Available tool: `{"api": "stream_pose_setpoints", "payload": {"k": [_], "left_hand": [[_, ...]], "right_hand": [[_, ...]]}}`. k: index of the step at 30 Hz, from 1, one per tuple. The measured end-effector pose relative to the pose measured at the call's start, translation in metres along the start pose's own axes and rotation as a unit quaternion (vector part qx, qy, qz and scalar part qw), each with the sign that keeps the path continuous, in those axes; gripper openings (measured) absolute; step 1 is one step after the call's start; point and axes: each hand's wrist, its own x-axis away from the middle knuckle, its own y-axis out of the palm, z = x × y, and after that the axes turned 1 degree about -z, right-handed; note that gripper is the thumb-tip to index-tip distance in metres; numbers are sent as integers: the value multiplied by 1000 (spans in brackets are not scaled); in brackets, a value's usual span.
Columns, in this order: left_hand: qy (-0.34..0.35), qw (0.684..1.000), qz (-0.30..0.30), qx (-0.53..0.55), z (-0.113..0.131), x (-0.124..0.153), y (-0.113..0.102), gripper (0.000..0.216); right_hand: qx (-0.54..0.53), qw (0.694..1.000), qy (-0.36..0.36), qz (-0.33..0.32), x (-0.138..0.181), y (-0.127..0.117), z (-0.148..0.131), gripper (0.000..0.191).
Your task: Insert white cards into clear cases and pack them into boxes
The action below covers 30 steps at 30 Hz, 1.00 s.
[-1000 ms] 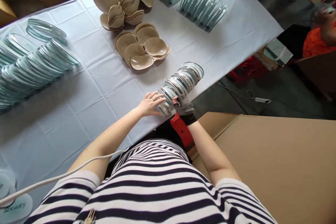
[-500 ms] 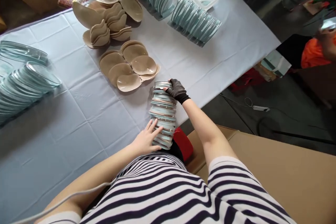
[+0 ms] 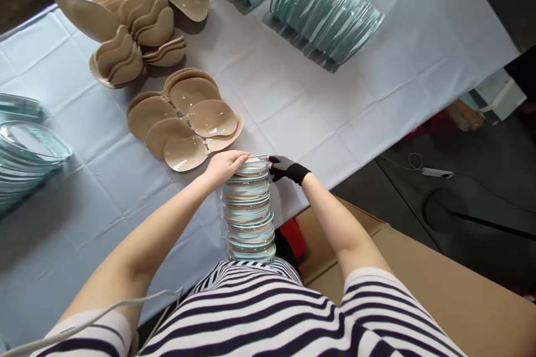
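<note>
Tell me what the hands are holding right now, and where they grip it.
Both hold the stack of clear cases at its top end: left hand and gloved right hand on opposite sides.

From where I sit, the stack of clear cases (image 3: 249, 212) stands at the table edge with bare cloth (image 3: 125, 189) open toward 9 o'clock. Tan pads (image 3: 184, 122) block 11 o'clock, and leaning rows of clear cases (image 3: 330, 11) block 1 o'clock. At 4 o'clock a cardboard box (image 3: 439, 290) seems close against the table, though my arm hides the gap.
</note>
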Motion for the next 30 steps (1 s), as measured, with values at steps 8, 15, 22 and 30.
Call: {"api": "stream_pose_setpoints", "payload": {"k": [8,15,22,30], "left_hand": [[-15,999,-33,40,-8,-1,-11,45],[-7,994,-65,86,-7,-2,-18,49],[-16,984,-118,129,-6,-3,-29,58],[-71,964,-230,108,0,-34,-45,48]], "right_hand": [[-52,996,-7,-72,-18,-6,-1,56],[52,990,78,-109,-16,-12,-32,9],[81,989,-14,-126,20,-14,-42,11],[438,888,-128,60,37,74,-92,25]]}}
